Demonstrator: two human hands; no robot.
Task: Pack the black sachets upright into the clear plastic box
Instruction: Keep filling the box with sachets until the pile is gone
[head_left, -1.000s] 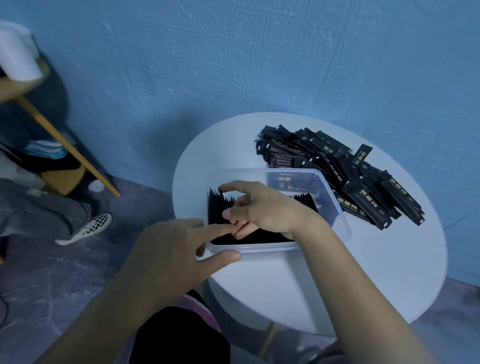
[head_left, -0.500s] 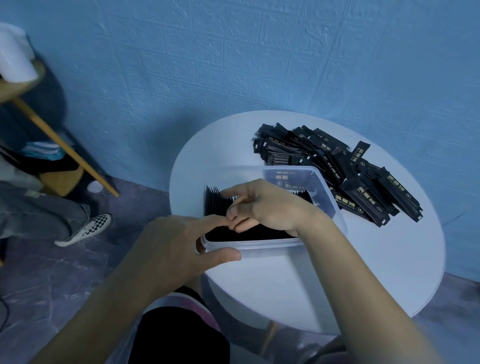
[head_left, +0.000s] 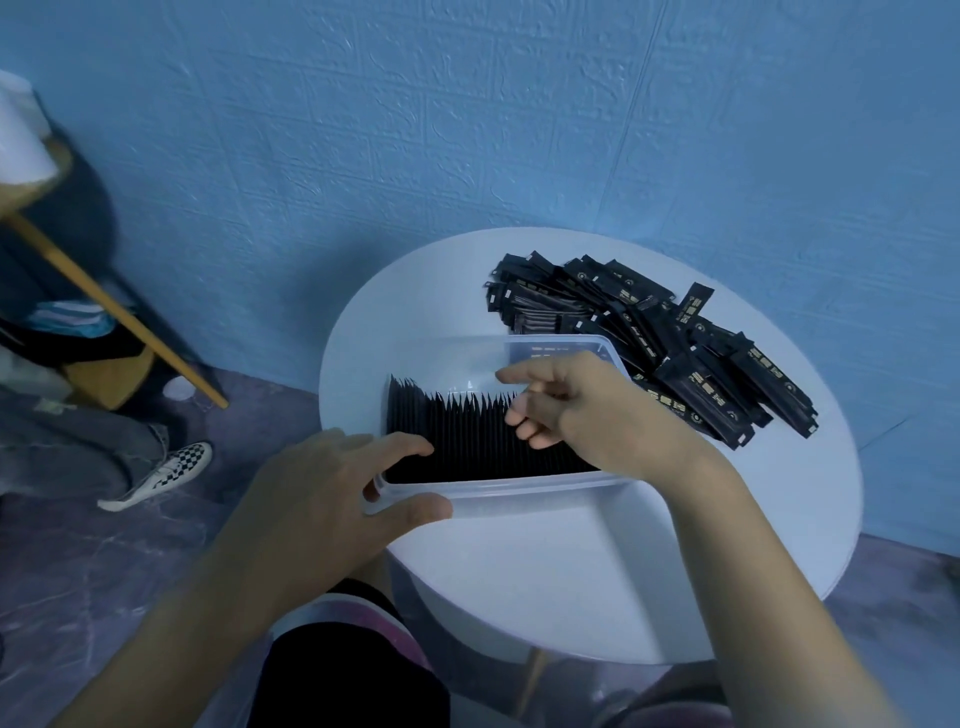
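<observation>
Now: sachets (head_left: 467, 441) upright in box (head_left: 519, 488)

Table (head_left: 571, 571) carries the box. Behind and right of the box lies a loose pile (head_left: 649, 332). Left hand (head_left: 322, 499) grips the box's near-left corner. Right hand (head_left: 597, 410) hovers over the box, fingers curled; pinching or not, I cannot tell.

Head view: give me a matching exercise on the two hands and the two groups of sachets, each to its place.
1 left hand
2 right hand
3 loose sachets
4 packed sachets

A piled on the table beside the box
B upright in the box
C grips the box's near corner
D above the box

Pairs: 1-C, 2-D, 3-A, 4-B
</observation>
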